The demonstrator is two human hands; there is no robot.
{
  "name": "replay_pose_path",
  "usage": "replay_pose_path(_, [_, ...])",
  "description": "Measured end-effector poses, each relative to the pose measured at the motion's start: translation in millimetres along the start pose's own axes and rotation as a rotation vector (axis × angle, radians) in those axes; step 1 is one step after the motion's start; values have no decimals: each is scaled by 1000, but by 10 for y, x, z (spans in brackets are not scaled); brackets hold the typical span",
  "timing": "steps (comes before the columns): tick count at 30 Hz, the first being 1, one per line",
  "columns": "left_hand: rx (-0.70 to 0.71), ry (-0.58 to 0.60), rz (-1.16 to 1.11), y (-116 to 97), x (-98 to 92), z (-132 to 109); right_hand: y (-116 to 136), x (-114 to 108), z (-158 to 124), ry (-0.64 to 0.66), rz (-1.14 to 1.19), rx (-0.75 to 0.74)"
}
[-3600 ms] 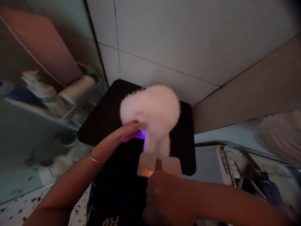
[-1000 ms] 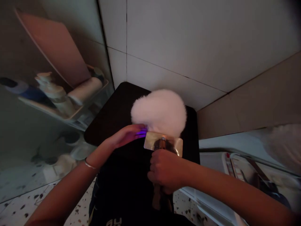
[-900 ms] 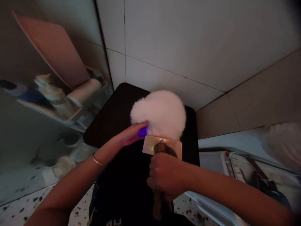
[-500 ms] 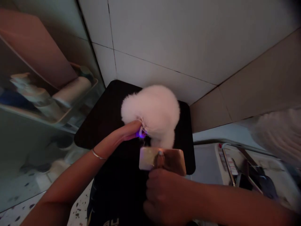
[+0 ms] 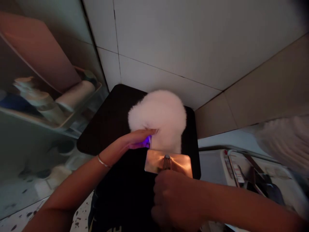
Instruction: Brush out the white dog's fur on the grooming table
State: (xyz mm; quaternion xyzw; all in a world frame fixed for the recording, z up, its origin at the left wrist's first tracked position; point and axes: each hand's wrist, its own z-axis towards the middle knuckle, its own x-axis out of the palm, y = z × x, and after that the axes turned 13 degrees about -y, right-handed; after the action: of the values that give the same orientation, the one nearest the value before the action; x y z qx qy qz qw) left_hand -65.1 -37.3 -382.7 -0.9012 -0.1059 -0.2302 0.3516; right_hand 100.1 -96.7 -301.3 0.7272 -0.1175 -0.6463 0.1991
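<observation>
On the black table (image 5: pixel 108 122), the fluffy white fur (image 5: pixel 159 112) is sitting toward its far edge while the right hand (image 5: pixel 176 199) is gripping the metal-backed brush (image 5: pixel 178 162) by its handle against the fur's near side. Meanwhile the left hand (image 5: pixel 135 141) is lying with straight fingers on the fur above a purple glow (image 5: pixel 146 141), and I cannot tell whether it is pinching anything.

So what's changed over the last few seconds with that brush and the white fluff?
The brush in the right hand was up against the white fluff a second ago, then was drawn back toward the person. Nothing was let go. The left hand stays on the fluff's near side, purple glow under its fingers.
</observation>
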Motion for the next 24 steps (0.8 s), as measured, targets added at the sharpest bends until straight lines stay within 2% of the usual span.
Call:
replay_pose_path(3, [-22,-1,-11,37,7,-3,60,-89,-101,-75,112,-72])
replay_pose_path(7, [2,-72,7,48,-41,53,166,1,-174,-81,77,-112])
replay_pose_path(10, [49,-135,-5,24,-107,105,107,118,-43,-118,9,-59])
replay_pose_path(13, [96,-122,7,-12,-150,128,-162,233,147,-184,-165,71])
replay_pose_path(16, [88,-110,-26,-35,-128,113,-285,321,209,-121,-299,176])
replay_pose_path(18, [61,-96,-46,-39,-98,105,-162,317,161,-31,-174,133])
replay_pose_path(21, [79,-83,-81,-36,-94,129,74,196,80,58,98,-41])
replay_pose_path(23, [123,-57,-89,-25,-145,161,46,114,99,-5,140,-102])
replay_pose_path(24, [139,-47,-72,-15,-185,176,-40,97,129,-84,70,-75])
